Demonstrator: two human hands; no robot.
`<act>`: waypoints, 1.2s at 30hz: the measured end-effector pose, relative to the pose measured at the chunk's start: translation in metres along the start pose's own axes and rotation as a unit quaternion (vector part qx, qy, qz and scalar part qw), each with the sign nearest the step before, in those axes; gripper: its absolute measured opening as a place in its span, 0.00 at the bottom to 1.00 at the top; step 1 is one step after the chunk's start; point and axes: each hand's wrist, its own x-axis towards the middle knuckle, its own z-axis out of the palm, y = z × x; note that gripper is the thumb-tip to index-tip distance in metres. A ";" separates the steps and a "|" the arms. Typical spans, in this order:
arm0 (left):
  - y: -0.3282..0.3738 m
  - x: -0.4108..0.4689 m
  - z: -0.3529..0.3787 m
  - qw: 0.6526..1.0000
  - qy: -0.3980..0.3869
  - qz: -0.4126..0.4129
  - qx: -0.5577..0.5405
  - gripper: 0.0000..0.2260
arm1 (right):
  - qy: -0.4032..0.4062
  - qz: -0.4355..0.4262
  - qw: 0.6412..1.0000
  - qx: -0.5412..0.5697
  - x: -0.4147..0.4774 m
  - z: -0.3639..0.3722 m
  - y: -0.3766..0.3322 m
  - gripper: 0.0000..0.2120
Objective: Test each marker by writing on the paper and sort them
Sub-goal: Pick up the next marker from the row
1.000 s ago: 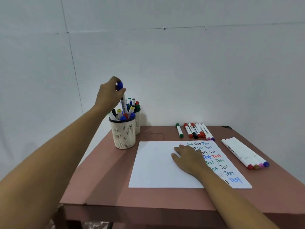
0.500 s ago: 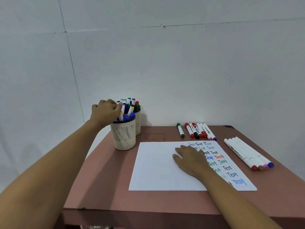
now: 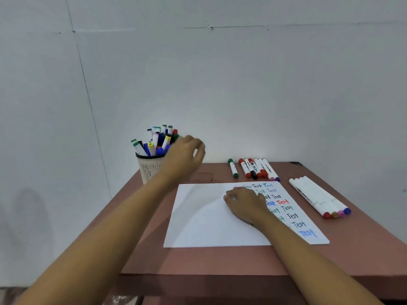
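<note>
- On the paper (image 3: 198, 219), my right hand (image 3: 244, 203) lies flat, fingers relaxed.
- My left hand (image 3: 185, 155) sits beside the marker cup (image 3: 147, 168), blurred; can't tell its grip.
- Marker row (image 3: 253, 170) behind the paper, marker group (image 3: 319, 199) right of it.

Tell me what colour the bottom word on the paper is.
Blue. The bottom word shows best in the head view.

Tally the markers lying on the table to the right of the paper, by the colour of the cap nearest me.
Red cap: 1
Yellow-brown cap: 1
Pink cap: 1
Blue cap: 1
Total: 4
</note>
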 end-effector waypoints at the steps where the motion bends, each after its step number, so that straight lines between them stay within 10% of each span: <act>1: 0.001 -0.007 0.015 0.998 -0.057 -0.017 0.005 0.16 | -0.005 0.002 1.000 0.000 0.001 -0.001 0.000 0.20; 7: -0.013 -0.043 0.066 0.953 -0.271 -0.132 0.044 0.18 | -0.043 0.018 0.999 -0.010 0.011 -0.008 0.002 0.18; 27: -0.019 -0.056 0.076 0.961 -0.248 -0.124 0.015 0.14 | 0.169 0.020 0.974 -0.152 0.111 0.007 0.003 0.15; 36: -0.015 -0.051 0.070 0.974 -0.180 -0.134 0.019 0.13 | 0.234 0.016 0.970 0.060 0.091 -0.012 -0.002 0.11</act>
